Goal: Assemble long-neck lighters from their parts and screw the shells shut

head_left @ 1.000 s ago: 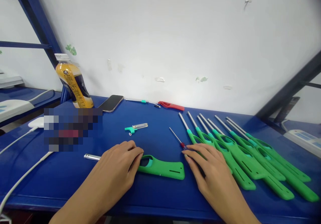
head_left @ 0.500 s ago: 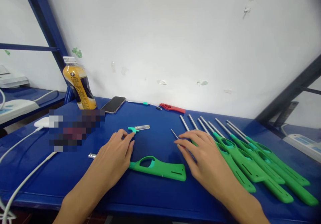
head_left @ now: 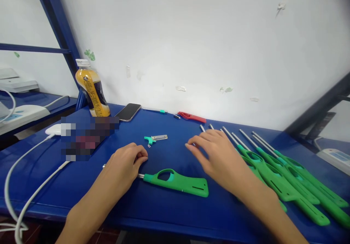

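Blue covers the whole workbench (head_left: 169, 215), and on it the person's left hand (head_left: 124, 167) rests with its fingers curled loosely over the metal tube of a green long-neck lighter (head_left: 176, 180); whether they actually pinch the tube I cannot tell, since the hand hides it. That lighter lies flat, handle pointing right, just in front of the person. The right hand (head_left: 218, 156) hovers low over the bench with fingers spread and empty, its fingertips near the metal tips of a row of green lighters (head_left: 279, 171) laid side by side to the right. Between the two hands, a little further back, lies a small teal-and-clear lighter insert (head_left: 155, 139). Along the wall stand a yellow drink bottle (head_left: 92, 90), a dark smartphone (head_left: 128, 112), a thin rod with a teal sleeve (head_left: 161, 111) and a red lighter piece (head_left: 193, 117). White cable (head_left: 24, 171) trails off the left edge.
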Motion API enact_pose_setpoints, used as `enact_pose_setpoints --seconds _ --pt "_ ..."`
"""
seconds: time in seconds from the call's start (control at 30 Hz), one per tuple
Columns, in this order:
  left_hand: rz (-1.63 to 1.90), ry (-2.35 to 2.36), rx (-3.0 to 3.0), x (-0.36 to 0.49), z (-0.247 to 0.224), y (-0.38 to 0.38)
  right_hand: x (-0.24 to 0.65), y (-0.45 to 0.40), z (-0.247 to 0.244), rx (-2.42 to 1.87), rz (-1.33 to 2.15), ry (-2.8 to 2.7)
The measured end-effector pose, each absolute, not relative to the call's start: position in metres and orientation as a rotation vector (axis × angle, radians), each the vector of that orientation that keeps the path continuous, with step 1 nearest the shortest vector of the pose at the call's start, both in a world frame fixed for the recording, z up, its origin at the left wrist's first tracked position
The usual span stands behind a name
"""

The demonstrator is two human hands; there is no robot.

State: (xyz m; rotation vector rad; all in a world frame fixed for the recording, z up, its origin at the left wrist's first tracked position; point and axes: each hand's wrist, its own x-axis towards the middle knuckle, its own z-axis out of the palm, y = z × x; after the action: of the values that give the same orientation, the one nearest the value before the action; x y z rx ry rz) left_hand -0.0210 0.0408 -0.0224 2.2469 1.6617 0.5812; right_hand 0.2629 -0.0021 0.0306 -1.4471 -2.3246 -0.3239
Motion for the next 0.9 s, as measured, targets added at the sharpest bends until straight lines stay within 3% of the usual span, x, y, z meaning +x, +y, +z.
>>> enact_pose_setpoints --seconds 0.27,0.47,0.7,0.9 --pt "0.620 1.660 2.228 -0.015 -0.019 0.037 0.306 -0.041 -0.017 -1.707 -0.549 -2.225" --pt "0.732 1.591 2.215 -0.015 -0.011 0.035 0.308 -0.051 -0.019 -1.713 -0.644 -2.159" --pt "0.975 1.386 2.094 0.000 0.001 0.022 0.322 -0.078 0.001 -1.604 -0.279 -1.802" --pt "1.099 1.252 1.887 0.027 0.005 0.002 0.307 -0.086 0.014 -1.383 -0.181 -1.677"
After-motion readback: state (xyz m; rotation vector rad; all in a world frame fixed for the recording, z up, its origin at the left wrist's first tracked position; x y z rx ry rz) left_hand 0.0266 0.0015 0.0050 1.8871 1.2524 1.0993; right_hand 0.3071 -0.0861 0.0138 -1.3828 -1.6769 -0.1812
